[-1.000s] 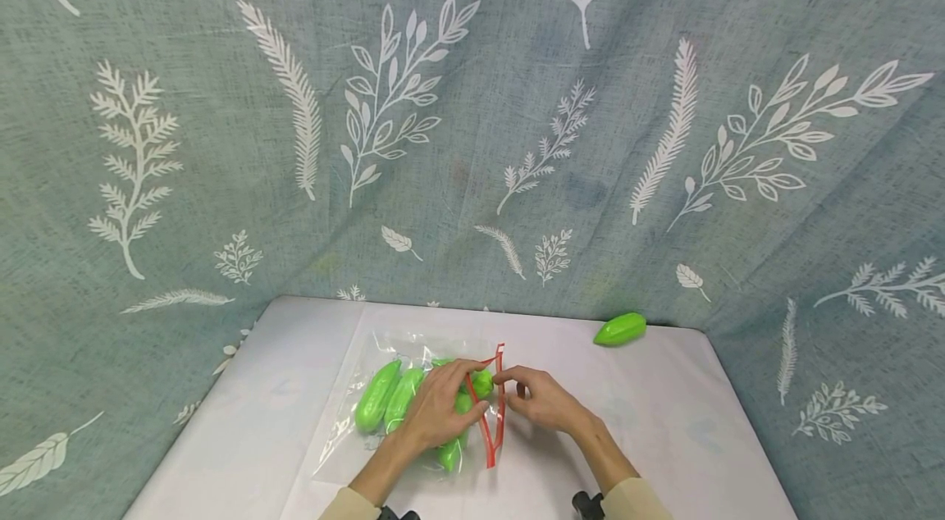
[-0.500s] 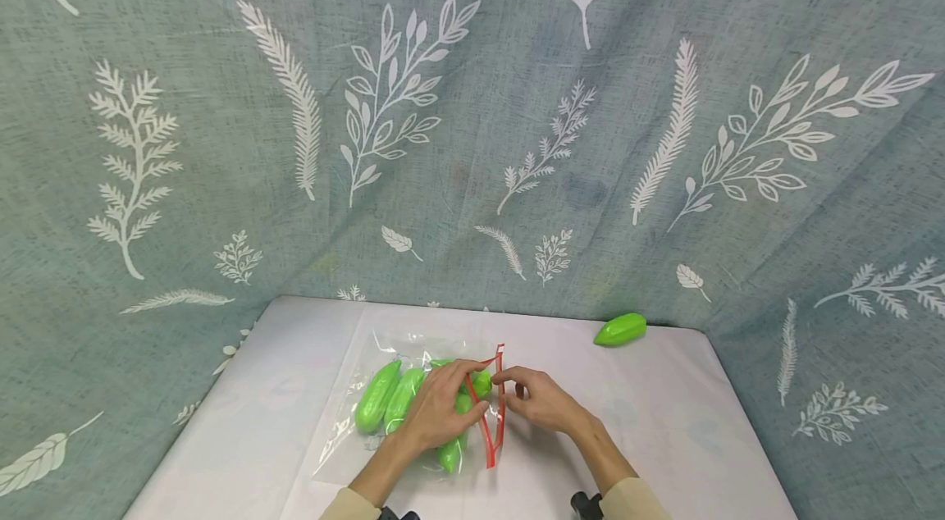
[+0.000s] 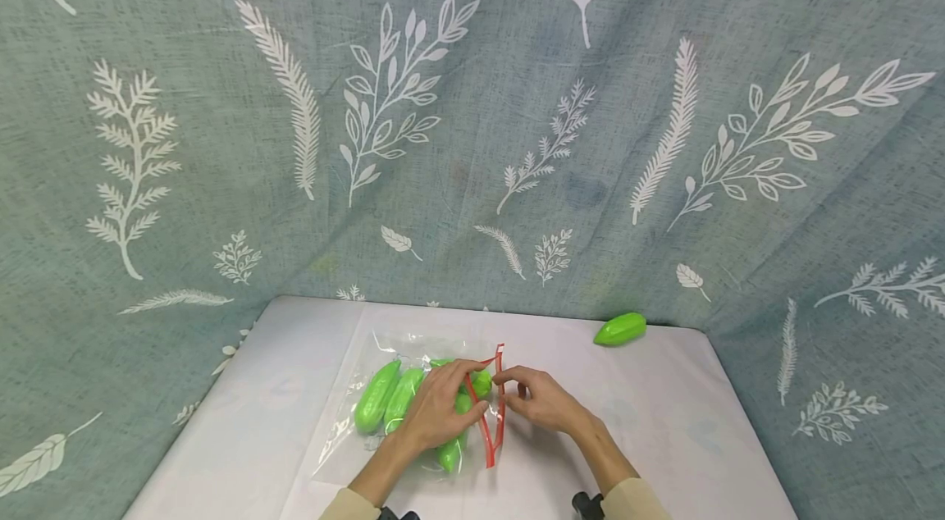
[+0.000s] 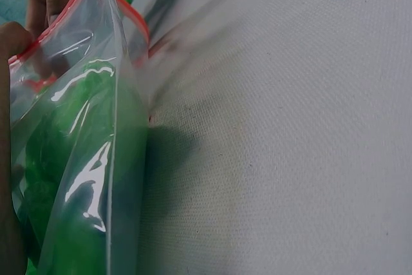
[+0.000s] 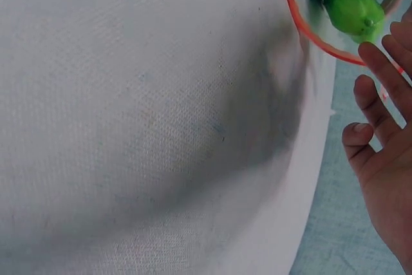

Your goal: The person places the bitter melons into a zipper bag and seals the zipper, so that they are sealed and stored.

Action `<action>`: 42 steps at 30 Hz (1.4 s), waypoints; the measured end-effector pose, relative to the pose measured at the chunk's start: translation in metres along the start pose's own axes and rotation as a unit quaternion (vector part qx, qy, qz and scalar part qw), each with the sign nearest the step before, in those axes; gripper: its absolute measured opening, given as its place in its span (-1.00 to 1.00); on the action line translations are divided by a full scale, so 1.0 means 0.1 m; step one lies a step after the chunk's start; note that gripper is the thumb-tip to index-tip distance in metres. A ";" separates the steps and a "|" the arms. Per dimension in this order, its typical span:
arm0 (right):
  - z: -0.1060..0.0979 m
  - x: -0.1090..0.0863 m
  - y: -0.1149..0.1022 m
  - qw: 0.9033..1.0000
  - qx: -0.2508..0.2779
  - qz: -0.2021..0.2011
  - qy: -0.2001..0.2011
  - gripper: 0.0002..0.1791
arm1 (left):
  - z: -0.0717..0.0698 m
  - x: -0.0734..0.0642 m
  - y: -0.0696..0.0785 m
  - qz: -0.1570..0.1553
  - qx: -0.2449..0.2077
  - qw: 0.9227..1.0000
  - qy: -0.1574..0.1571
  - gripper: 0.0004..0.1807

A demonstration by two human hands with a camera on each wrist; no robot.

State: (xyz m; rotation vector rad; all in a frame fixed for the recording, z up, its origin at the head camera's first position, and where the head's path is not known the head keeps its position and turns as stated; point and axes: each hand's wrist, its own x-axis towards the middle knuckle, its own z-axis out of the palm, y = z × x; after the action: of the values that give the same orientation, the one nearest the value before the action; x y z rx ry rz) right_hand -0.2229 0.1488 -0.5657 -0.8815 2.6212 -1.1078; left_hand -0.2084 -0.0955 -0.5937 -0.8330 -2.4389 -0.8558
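A clear zip bag with a red-edged mouth lies on the white table, its mouth facing right. Inside are several glossy green, oblong, fruit-like pieces, tapered at one end; one lies close to the mouth. My left hand lies across the bag and holds its upper edge near the opening; the thumb meets the red rim in the left wrist view. It hides some pieces. Beside the mouth, my right hand has loosely bent fingers with nothing in them, fingertips close to the rim.
Another green oblong piece lies alone near the table's back right edge. A blue-green curtain with white leaf patterns hangs behind the white table and along both sides.
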 end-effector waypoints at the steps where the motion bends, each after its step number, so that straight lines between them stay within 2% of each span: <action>1: 0.00 0.00 0.01 1.000 0.000 0.000 0.001 -0.61 | 0.00 0.00 0.00 -0.002 0.000 1.000 -0.002 -0.30; 9: -0.10 -0.05 0.09 1.000 -0.019 0.004 0.017 -0.59 | 0.00 0.00 0.00 -0.001 -0.004 1.000 0.002 -0.31; 19: -0.33 -0.14 0.28 0.997 -0.033 0.048 0.056 -0.60 | 0.00 -0.01 -0.01 -0.009 -0.001 1.000 -0.003 -0.33; 28: -0.57 -0.24 0.55 0.989 -0.026 0.103 0.108 -0.58 | 0.01 -0.01 -0.02 0.020 0.008 1.000 0.021 -0.32; 36: -0.77 -0.32 0.74 0.981 -0.048 0.132 0.137 -0.55 | 0.00 -0.01 -0.01 0.005 -0.003 1.000 0.004 -0.33; 42: -0.89 -0.37 0.89 0.975 -0.070 0.153 0.146 -0.51 | 0.00 -0.01 0.00 0.010 -0.007 1.000 0.011 -0.33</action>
State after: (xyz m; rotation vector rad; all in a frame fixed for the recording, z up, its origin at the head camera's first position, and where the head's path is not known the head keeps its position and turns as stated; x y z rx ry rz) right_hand -0.2659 0.2731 -0.5675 -0.3343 2.9703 -1.0464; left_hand -0.2079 -0.0959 -0.5942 -0.8478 -2.4040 -0.8709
